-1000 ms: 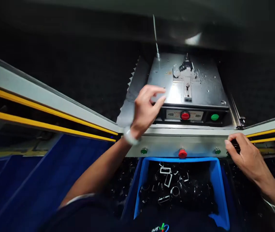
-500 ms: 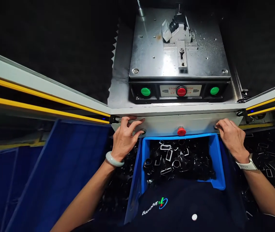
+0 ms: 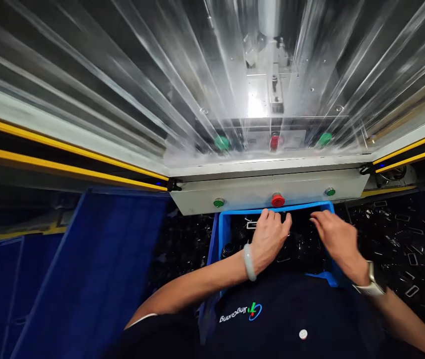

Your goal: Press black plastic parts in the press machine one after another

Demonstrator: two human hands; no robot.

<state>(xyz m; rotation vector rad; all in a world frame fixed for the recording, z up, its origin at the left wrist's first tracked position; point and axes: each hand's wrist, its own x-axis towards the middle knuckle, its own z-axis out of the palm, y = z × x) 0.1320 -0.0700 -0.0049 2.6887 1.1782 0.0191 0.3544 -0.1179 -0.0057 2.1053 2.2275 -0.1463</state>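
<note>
My left hand [image 3: 271,235] hangs over the blue bin [image 3: 224,229], fingers bent down and thumb apart, with nothing visible in it. Above the bin's right side is my right hand [image 3: 337,239], loosely curled, a gap between thumb and fingers; I see nothing held there either. Dark parts, some with pale rectangular frames [image 3: 251,225], fill the bin. Behind it, the machine's front panel carries a left green button [image 3: 218,203], a red button [image 3: 278,200] and a right green button [image 3: 330,191]. Both hands are apart from these buttons.
A clear, streaked cover [image 3: 182,99] stands between me and the metal plate with its fixture [image 3: 275,87]. Yellow-striped rails [image 3: 70,152] flank the opening. A blue panel [image 3: 96,259] stands at left; more dark parts [image 3: 410,259] lie at right.
Both hands have left the green panel buttons and moved over the bin, the left one rightward, the right one slightly left and down. The clear cover now lies across the machine opening.
</note>
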